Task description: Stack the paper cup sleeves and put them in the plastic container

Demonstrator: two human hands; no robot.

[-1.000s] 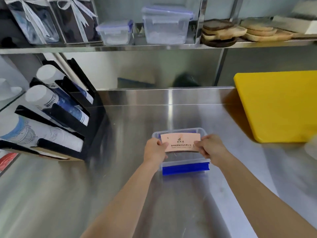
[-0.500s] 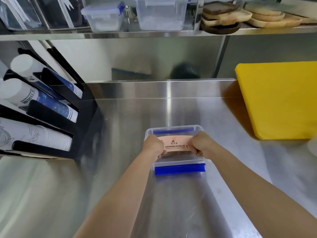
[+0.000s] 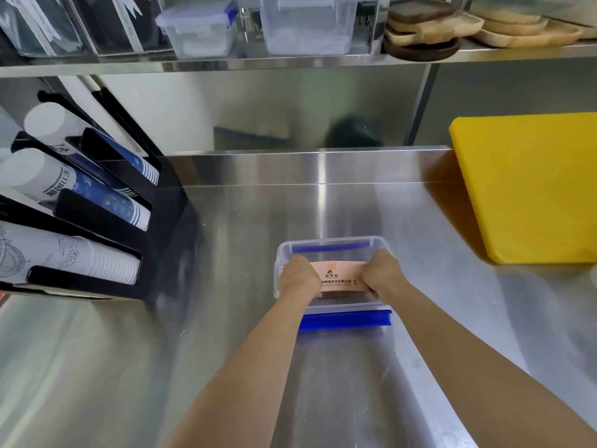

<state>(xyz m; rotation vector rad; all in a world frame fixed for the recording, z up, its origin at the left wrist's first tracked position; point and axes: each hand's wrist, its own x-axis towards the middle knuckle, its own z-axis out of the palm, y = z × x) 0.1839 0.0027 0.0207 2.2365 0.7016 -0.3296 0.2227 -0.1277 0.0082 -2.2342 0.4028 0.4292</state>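
A clear plastic container (image 3: pixel 332 243) with blue clips stands on the steel counter in front of me. Inside it lies a stack of pinkish paper cup sleeves (image 3: pixel 339 280) with dark print on the top one. My left hand (image 3: pixel 298 277) grips the stack's left end and my right hand (image 3: pixel 384 273) grips its right end, both reaching down into the container. The stack's ends are hidden under my fingers.
A black rack holding rows of paper cups (image 3: pixel 97 202) stands at the left. A yellow cutting board (image 3: pixel 529 185) lies at the right. On the shelf above are lidded plastic boxes (image 3: pixel 197 30) and wooden plates (image 3: pixel 429 24). The steel counter (image 3: pixel 226 350) stretches toward me.
Both hands have lowered the stack of sleeves from above the container's rim down inside it. The camera has tilted downward slightly.
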